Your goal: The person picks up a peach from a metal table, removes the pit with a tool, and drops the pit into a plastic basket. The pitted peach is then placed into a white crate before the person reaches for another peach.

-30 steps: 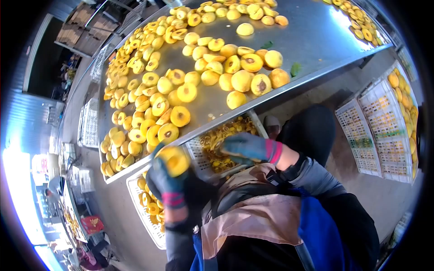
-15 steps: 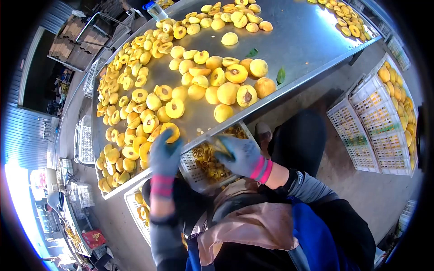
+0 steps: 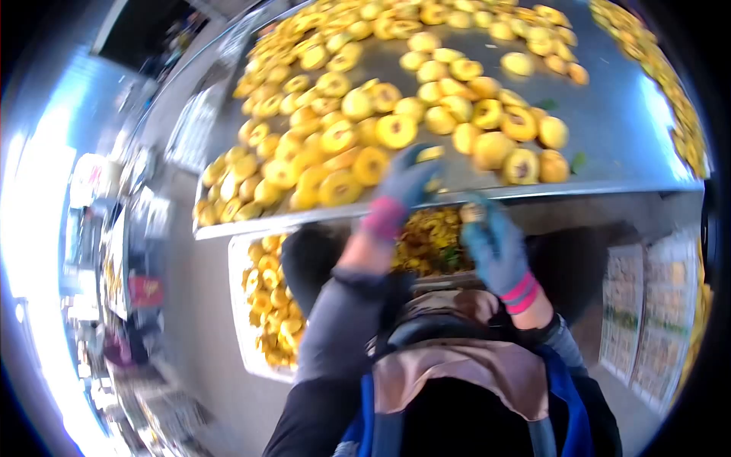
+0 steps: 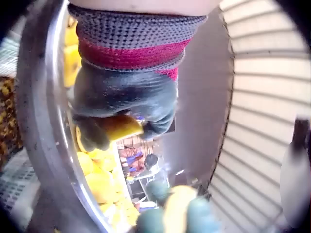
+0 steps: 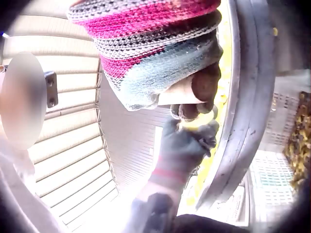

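Observation:
Both gloved hands are close together at the near edge of a metal table [image 3: 609, 171]. My left hand [image 3: 403, 186] holds a yellow fruit half [image 3: 430, 154]; in the left wrist view the fruit half [image 4: 121, 127] sits between thumb and fingers of the hand [image 4: 126, 97]. My right hand [image 3: 499, 247] grips a small tool [image 3: 472, 213] with a pale handle [image 5: 181, 94], its fingers curled round it. The right wrist view has a ring-like metal end [image 5: 187, 112] against the yellow fruit [image 5: 200, 120]. Many fruit halves [image 3: 339, 137] are spread over the table.
Below the hands, a crate contains yellow-brown scraps [image 3: 430, 244]. A white crate [image 3: 242, 327] full of fruit halves stands at lower left, beside the person's knee [image 3: 311, 263]. More white crates [image 3: 624, 305] are at the right. Green leaves [image 3: 579, 161] lie on the table.
The head view has turned, shifting the table rightward. My left hand has gone from reaching at the table fruit to holding a half; my right hand has risen from the scrap crate towards it.

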The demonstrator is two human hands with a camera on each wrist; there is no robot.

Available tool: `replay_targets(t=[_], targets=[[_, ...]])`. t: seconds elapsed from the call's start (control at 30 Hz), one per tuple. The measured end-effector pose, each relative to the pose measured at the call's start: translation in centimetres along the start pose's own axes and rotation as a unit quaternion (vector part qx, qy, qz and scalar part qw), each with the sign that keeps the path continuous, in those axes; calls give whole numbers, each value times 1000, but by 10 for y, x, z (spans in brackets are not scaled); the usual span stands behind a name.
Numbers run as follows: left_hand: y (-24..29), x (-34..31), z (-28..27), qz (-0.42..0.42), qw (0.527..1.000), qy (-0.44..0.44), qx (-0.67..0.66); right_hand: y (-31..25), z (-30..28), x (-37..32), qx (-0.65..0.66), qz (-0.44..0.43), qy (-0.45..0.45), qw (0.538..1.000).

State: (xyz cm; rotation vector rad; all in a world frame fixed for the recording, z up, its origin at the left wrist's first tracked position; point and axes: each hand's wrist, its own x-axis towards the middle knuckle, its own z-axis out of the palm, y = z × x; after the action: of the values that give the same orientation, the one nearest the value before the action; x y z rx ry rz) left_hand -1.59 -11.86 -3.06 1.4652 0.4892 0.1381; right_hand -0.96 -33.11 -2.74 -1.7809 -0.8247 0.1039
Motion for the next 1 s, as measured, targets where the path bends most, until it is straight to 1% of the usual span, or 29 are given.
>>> replay_targets(t=[0.03, 0.07, 0.1, 0.13, 0.17, 0.23, 0.3, 0.37, 0.43, 0.5, 0.57, 0.6, 0.67, 0.7, 0.77, 0.8, 0.83, 0.87, 0.9, 0.97, 1.0], targets=[[-13, -12, -22, 2, 986, -22, -168, -3, 0, 3, -69, -54, -23, 996], [-10, -41, -34, 28, 962, -65, -263, -7, 13, -4, 22, -31, 1, 999], [-4, -65, -41, -13, 942, -57, -331, -10, 21, -4, 67, -25, -20, 997], [0, -81, -36, -3, 940, -26, -339, -14, 28, -4, 112, -17, -41, 993], [0, -89, -34, -23, 923, -28, -382, -17, 36, -5, 156, -7, -61, 986], [5, -100, -26, 55, 972, -9, -230, -18, 49, -2, 93, -65, -24, 993], [9, -104, -11, 140, 987, 8, -79, -21, 49, -2, 53, -58, -13, 997], [8, -102, -5, 170, 983, 11, -71, -29, 45, -2, 11, -69, -8, 998], [0, -101, -7, 133, 971, 3, -199, -33, 43, -3, 4, -75, -1, 997], [-7, -99, -10, 155, 980, 22, -124, -36, 41, 0, 9, -95, -5, 995], [-7, -97, -17, 167, 985, 35, -34, -32, 40, 1, -2, -100, -41, 994], [-7, -97, -19, 184, 982, 42, 6, -30, 39, 1, -8, -101, -59, 993], [-7, -94, -21, 218, 971, 52, 86, -27, 39, 0, -9, -104, -67, 992], [-7, -93, -19, 229, 967, 62, 94, -26, 38, 0, -11, -107, -70, 992], [-8, -93, -13, 251, 958, 81, 111, -13, 49, -2, 50, -112, -55, 991], [-8, -93, -10, 248, 958, 81, 117, -7, 53, -3, 79, -114, -47, 989], [-8, -94, -7, 244, 959, 81, 122, -13, 44, 1, 201, 4, -134, 971], [-8, -94, -5, 242, 958, 81, 128, -23, 29, 8, 316, 121, -215, 916], [-8, -92, -4, 251, 959, 75, 112, -29, 20, 11, 420, 232, -288, 829], [-12, -88, -3, 269, 958, 62, 78, -25, 16, 8, 536, 301, -277, 739], [-19, -86, -6, 296, 945, 72, 122, -22, 14, 6, 588, 332, -269, 687]])
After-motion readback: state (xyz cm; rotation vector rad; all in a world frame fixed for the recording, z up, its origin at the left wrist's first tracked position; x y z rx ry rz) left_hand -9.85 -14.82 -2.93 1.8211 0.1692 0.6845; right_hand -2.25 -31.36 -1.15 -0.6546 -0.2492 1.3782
